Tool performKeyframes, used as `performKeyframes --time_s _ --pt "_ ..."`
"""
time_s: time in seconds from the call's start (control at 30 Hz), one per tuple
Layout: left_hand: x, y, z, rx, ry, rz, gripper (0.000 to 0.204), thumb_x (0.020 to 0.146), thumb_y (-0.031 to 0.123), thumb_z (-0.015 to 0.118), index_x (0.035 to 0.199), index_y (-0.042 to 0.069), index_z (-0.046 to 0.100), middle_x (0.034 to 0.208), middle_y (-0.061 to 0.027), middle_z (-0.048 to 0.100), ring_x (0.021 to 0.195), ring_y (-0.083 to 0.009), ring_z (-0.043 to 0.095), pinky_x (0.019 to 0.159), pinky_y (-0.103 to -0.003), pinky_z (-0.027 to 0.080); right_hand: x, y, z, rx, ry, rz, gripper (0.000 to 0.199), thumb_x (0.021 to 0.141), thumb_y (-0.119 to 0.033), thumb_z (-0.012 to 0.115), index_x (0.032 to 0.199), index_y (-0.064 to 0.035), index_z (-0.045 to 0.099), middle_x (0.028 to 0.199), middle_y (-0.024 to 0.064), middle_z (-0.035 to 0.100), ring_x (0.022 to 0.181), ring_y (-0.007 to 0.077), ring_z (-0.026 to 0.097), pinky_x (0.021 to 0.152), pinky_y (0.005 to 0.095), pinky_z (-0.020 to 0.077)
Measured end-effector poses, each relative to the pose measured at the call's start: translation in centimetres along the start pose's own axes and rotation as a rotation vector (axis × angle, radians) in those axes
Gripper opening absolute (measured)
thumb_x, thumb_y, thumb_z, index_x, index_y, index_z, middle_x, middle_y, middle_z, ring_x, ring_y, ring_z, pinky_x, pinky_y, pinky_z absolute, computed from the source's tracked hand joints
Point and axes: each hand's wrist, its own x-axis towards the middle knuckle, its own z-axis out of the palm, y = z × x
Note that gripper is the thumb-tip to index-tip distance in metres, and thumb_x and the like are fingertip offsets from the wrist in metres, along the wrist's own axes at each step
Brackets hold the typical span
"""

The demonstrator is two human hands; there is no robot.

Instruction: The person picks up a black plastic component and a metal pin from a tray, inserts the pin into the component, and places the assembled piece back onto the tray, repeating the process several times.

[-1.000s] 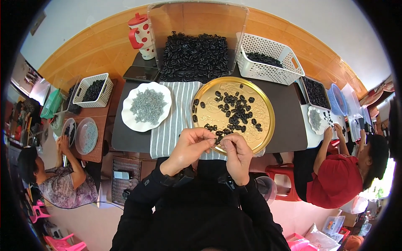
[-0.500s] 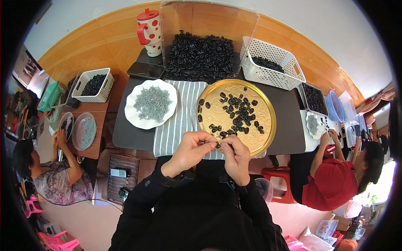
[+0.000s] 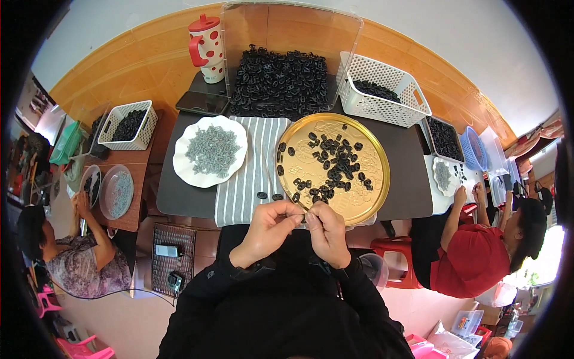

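Note:
My left hand (image 3: 274, 234) and my right hand (image 3: 328, 234) meet at the near rim of the round gold tray (image 3: 376, 203). Both are closed in a pinch, thumb against forefinger, around a small black plastic piece (image 3: 304, 216) that my fingers mostly cover. Loose black oval pieces (image 3: 342, 160) with holes lie scattered over the tray. Two more black pieces (image 3: 262, 195) rest on the grey striped cloth (image 3: 254, 155), just beyond my left hand. Left of the cloth, a white scalloped plate (image 3: 181, 163) bears a heap of small grey-clear parts (image 3: 213, 151).
A clear bin (image 3: 353, 36) of black pieces stands at the back, beside a white basket (image 3: 385, 110). Near it are a red-dotted tumbler (image 3: 209, 57) and a dark phone (image 3: 202, 103). People work at tables on the left (image 3: 89, 257) and right (image 3: 478, 263).
My hands have drawn slightly toward me, still pinched together. Two black pieces on the cloth now show beyond my left hand. The whole view has shifted a little.

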Motion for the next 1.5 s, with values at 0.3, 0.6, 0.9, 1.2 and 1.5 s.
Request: performKeyframes --time_s 0.3,0.6,0.9,1.2,1.5 --pt "0.2 -0.8 -0.1 -0.098 -0.002 -0.04 0.008 0.09 0.002 0.058 0.094 -0.001 0.065 0.082 -0.0009 0.064 0.07 -0.005 0.056 0.06 -0.02 0.045 -0.4 1.2 -0.3 0.11 -0.015 0.122 0.014 0.095 -0.004 0.052 0.082 0.0017 0.053 0.071 0.0044 0.053 0.062 0.0108 0.051 0.057 0.0233 0.0406" --pt "0.4 -1.2 -0.4 -0.107 0.02 -0.071 0.009 0.09 0.003 0.06 0.096 0.0 0.066 0.082 -0.0018 0.065 0.072 -0.0058 0.058 0.058 -0.019 0.045 1.0 0.9 -1.4 0.046 -0.039 -0.012 0.01 0.086 0.006 0.058 0.096 0.0041 0.06 0.079 0.0112 0.059 0.07 0.0198 0.058 0.062 0.0275 0.0442" --pt "0.8 -1.5 -0.3 -0.103 0.031 -0.043 0.007 0.092 0.002 0.06 0.093 -0.003 0.065 0.079 -0.0048 0.065 0.065 -0.0071 0.058 0.056 -0.02 0.046 0.4 1.6 -0.6 0.124 0.011 0.047 0.01 0.084 0.009 0.059 0.09 0.0022 0.062 0.081 0.0099 0.059 0.071 0.0198 0.056 0.064 0.0277 0.0435" --pt "0.6 -1.3 -0.2 -0.073 0.057 -0.054 0.008 0.092 0.004 0.06 0.094 -0.002 0.066 0.079 -0.0038 0.065 0.065 -0.0061 0.057 0.056 -0.02 0.045 0.0 1.4 -0.2 0.204 0.047 0.127 0.011 0.083 0.009 0.061 0.092 0.0026 0.06 0.081 0.0089 0.06 0.071 0.0149 0.056 0.064 0.0245 0.044" --pt "0.3 -1.1 0.0 -0.073 0.053 -0.065 0.008 0.091 0.004 0.06 0.095 0.0 0.066 0.08 -0.0007 0.064 0.07 -0.005 0.056 0.059 -0.019 0.044 -0.5 1.4 -0.1 0.164 0.046 0.112 0.008 0.086 0.01 0.056 0.089 0.0029 0.057 0.084 0.0065 0.058 0.073 0.0113 0.053 0.067 0.0219 0.0425"
